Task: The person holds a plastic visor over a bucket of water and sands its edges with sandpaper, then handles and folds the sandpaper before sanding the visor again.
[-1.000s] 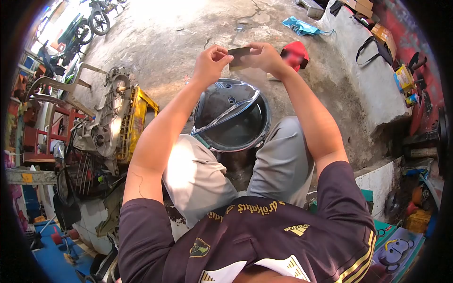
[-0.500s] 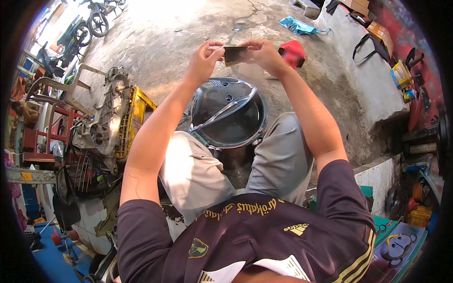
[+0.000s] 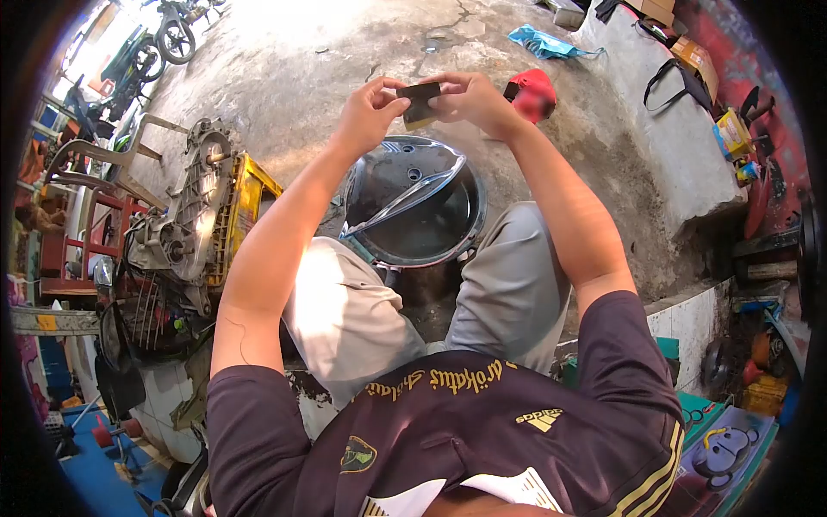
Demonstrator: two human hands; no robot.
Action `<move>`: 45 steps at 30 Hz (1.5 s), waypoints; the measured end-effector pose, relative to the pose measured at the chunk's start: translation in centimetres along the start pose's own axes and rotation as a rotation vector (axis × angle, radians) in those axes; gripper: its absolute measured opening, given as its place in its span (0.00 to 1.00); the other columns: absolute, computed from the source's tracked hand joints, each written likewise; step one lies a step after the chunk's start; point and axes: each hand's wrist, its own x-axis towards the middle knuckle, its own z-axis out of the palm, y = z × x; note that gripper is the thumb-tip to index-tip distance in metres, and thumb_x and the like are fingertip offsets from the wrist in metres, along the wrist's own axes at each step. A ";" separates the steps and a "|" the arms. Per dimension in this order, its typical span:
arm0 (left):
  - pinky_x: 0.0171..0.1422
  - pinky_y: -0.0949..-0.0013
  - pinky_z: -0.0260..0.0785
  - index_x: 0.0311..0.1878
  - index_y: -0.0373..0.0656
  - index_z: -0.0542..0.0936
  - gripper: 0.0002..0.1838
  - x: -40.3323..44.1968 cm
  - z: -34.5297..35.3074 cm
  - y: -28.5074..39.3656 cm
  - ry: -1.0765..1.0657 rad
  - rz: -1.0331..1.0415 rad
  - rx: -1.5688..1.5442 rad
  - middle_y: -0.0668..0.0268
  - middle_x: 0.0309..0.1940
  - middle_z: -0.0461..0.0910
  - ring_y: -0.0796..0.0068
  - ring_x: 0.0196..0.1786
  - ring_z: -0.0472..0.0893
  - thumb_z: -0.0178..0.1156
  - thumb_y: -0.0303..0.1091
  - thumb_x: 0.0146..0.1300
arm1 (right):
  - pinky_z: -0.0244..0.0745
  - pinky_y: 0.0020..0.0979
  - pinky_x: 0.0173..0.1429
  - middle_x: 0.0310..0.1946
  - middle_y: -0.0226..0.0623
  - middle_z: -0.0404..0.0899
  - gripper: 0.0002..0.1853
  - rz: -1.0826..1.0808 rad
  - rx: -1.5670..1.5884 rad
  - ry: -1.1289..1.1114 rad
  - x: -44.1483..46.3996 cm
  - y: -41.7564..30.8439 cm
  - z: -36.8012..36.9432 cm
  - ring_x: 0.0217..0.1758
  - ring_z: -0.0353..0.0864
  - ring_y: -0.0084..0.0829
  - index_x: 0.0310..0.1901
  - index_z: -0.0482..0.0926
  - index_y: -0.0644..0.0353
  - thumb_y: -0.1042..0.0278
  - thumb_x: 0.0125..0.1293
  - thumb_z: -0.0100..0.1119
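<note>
Head view: dark sheet (image 3: 419, 108) held between left hand (image 3: 366, 116) and right hand (image 3: 482, 105), fingers pinching opposite sides—neither hand nearer. Upper edge runs hand to hand; long axis indeterminable. Basin (image 3: 482, 217) lies bodyward of the grip—apart, glossy panel (image 3: 379, 177) inside.
</note>
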 end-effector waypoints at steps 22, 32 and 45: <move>0.50 0.74 0.75 0.67 0.48 0.88 0.18 -0.4 -0.3 0.8 0.039 0.076 -0.065 0.69 0.39 0.92 0.83 0.42 0.83 0.72 0.33 0.76 | 0.86 0.32 0.54 0.51 0.35 0.93 0.17 -0.041 0.136 0.058 0.6 0.2 0.7 0.50 0.90 0.27 0.64 0.91 0.54 0.69 0.77 0.71; 0.48 0.72 0.72 0.63 0.47 0.91 0.14 0.0 -0.1 0.0 0.076 0.097 -0.081 0.71 0.37 0.91 0.85 0.42 0.81 0.72 0.33 0.77 | 0.86 0.31 0.53 0.50 0.33 0.93 0.15 -0.047 0.130 0.070 1.2 0.5 0.9 0.49 0.90 0.26 0.61 0.92 0.56 0.71 0.76 0.71; 0.56 0.71 0.77 0.57 0.41 0.91 0.12 0.0 0.0 0.1 0.067 0.114 -0.170 0.67 0.40 0.92 0.80 0.45 0.86 0.73 0.37 0.78 | 0.87 0.31 0.56 0.48 0.34 0.92 0.14 -0.014 0.194 0.064 1.1 0.1 1.1 0.51 0.91 0.27 0.56 0.92 0.61 0.62 0.78 0.74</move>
